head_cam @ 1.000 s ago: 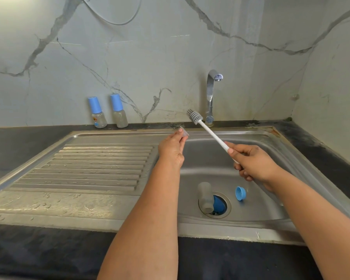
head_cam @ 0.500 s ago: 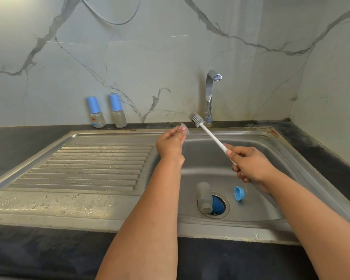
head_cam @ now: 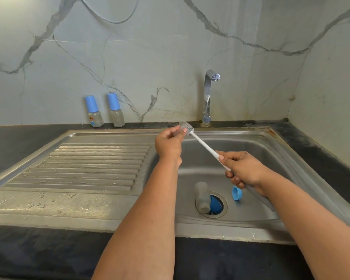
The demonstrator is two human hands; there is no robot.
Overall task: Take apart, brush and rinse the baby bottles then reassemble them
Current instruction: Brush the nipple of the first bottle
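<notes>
Clear silicone teat (head_cam: 182, 129) and white long-handled bottle brush (head_cam: 205, 147) are meeting above the steel sink basin (head_cam: 251, 150).
I am seeing the left hand (head_cam: 168, 145) pinching the teat against the bristles while the right hand (head_cam: 243, 170) is gripping the brush handle; a capless clear bottle (head_cam: 202, 197) is lying over the drain beside a blue screw ring (head_cam: 236, 193), and two blue-capped bottles (head_cam: 103, 111) are standing at the wall.

place: home kitchen | evidence: steel sink (head_cam: 287, 158), tap (head_cam: 208, 93), dark counter (head_cam: 28, 138), marble-look wall (head_cam: 150, 57)
</notes>
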